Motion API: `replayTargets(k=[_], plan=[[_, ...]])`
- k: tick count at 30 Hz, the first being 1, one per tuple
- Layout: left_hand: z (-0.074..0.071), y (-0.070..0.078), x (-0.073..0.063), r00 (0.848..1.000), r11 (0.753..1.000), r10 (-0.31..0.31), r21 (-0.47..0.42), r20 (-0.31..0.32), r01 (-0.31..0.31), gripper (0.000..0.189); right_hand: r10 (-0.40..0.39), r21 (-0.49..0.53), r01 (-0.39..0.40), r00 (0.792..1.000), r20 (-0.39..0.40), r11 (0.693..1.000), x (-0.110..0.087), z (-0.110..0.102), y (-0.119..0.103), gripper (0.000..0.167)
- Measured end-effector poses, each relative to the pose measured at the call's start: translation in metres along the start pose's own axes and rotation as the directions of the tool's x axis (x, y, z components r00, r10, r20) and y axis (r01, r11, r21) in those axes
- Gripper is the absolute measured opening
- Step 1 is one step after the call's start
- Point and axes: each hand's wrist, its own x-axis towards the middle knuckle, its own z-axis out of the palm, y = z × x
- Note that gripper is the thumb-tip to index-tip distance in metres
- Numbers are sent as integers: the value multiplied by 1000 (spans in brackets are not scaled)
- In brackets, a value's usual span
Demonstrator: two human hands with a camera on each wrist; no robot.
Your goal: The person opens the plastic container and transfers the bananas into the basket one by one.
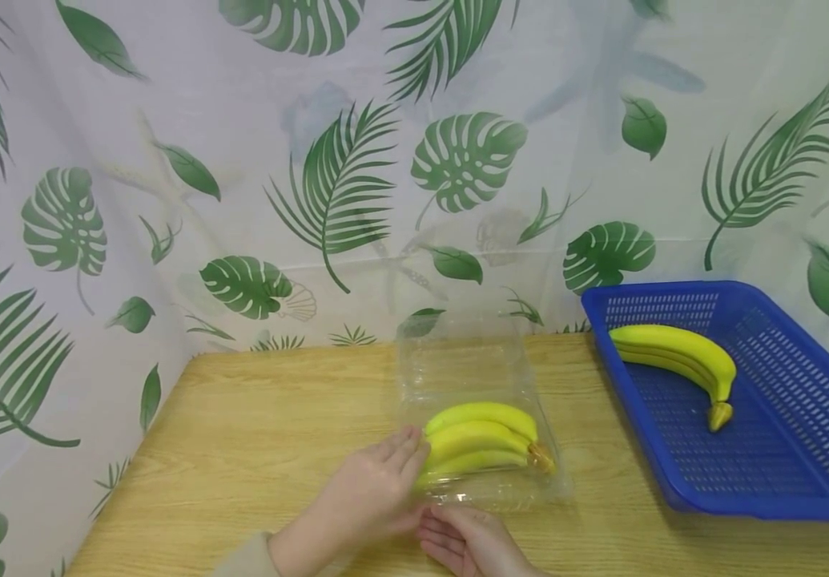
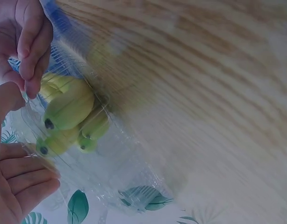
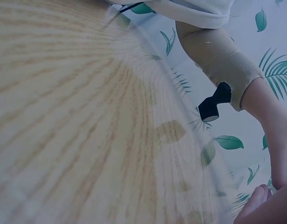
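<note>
A clear plastic clamshell container [image 1: 450, 377] lies on the table with its lid folded back toward the wall. Inside it is a bunch of yellow bananas [image 1: 482, 441], stems to the right. My left hand [image 1: 371, 489] holds the container at its left front corner, its fingers over the bananas' left end. My right hand [image 1: 475, 541] has its fingers bent at the front edge. In the left wrist view, the fingertips of my right hand [image 2: 29, 46] meet my left thumb at a plastic corner, where they seem to pinch it. The right wrist view hides this contact.
On the right stands a blue plastic basket [image 1: 767, 506] with perforated sides. Another bunch of bananas [image 1: 674, 344] lies in it. Behind the wooden table [image 1: 255, 433] hangs a leaf-patterned sheet [image 1: 356, 296].
</note>
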Motion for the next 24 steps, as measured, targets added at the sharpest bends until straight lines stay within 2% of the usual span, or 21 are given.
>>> replayTargets(k=[10, 17, 24], plan=[[1, 5, 1, 1000, 998, 13, 56, -17, -12, 61, 7, 5, -7, 1000, 7, 1000, -2, 0, -1, 41], [-1, 6, 1, 1000, 999, -5, 49, -4, 5, 64, 5, -2, -5, 1000, 2, 1000, -4, -5, -4, 51], [-2, 12, 4, 1000, 995, -12, 97, 28, 9, 51, -16, -17, 16, 1000, -10, 1000, -3, -6, -3, 47]])
